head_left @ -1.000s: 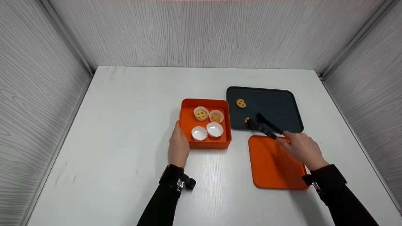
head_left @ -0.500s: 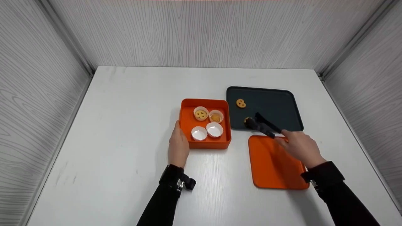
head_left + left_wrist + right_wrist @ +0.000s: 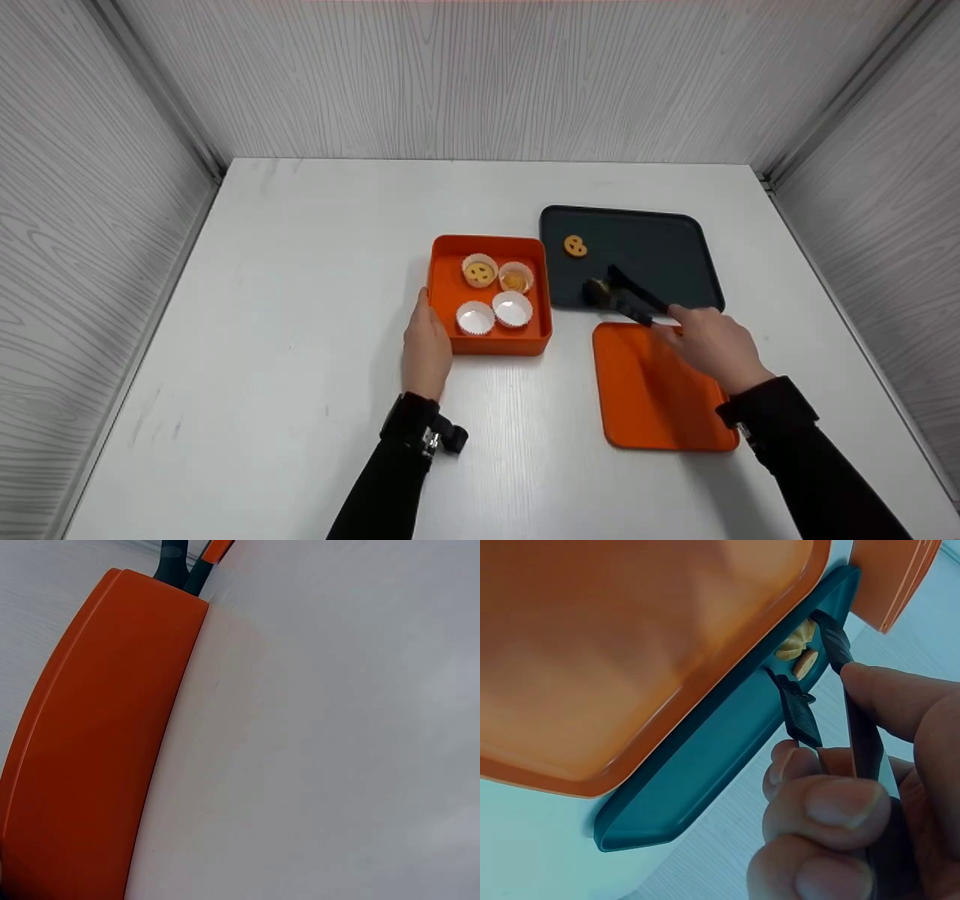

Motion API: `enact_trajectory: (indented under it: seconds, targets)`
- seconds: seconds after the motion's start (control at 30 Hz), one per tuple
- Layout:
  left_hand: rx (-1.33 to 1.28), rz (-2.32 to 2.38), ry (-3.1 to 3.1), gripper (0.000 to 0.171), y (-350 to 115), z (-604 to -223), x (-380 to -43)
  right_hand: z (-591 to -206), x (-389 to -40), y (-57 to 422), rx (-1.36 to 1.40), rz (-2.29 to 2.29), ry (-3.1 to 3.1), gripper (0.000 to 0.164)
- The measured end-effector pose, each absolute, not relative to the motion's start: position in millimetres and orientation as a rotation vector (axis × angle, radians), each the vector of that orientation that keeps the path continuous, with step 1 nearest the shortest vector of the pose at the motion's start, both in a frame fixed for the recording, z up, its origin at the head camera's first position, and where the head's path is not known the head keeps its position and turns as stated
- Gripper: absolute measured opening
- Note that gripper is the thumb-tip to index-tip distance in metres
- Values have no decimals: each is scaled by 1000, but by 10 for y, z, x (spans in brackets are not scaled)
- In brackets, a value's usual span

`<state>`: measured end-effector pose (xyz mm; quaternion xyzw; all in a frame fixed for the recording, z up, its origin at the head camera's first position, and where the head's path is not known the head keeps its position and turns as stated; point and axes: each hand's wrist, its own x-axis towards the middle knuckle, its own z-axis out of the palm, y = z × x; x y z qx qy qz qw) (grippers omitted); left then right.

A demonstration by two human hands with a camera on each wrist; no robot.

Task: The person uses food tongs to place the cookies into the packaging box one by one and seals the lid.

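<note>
The right hand [image 3: 711, 346] is grasping spread tongs [image 3: 799, 718] at the swirl cookie [image 3: 795, 643], right of centre in the head view. Uneven squeezing is risking skidding it off the tray [image 3: 660, 251]. The flat left hand [image 3: 426, 358] is touching the box [image 3: 499, 346].

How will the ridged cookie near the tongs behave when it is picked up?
The ridged cookie looks small, so it is probably light. Its grooves may help the tongs grip it. Its rounded shape could let it twist.
</note>
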<state>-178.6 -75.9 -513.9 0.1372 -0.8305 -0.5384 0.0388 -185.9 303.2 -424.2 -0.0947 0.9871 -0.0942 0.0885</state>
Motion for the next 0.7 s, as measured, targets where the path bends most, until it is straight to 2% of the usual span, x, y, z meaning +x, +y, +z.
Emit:
enact_trajectory:
  seconds: [0.7]
  targets:
    - [441, -1674, -2558, 53, -754, -5127, -1781, -4348, -1841, 2978, -357, -359, 3071, 17]
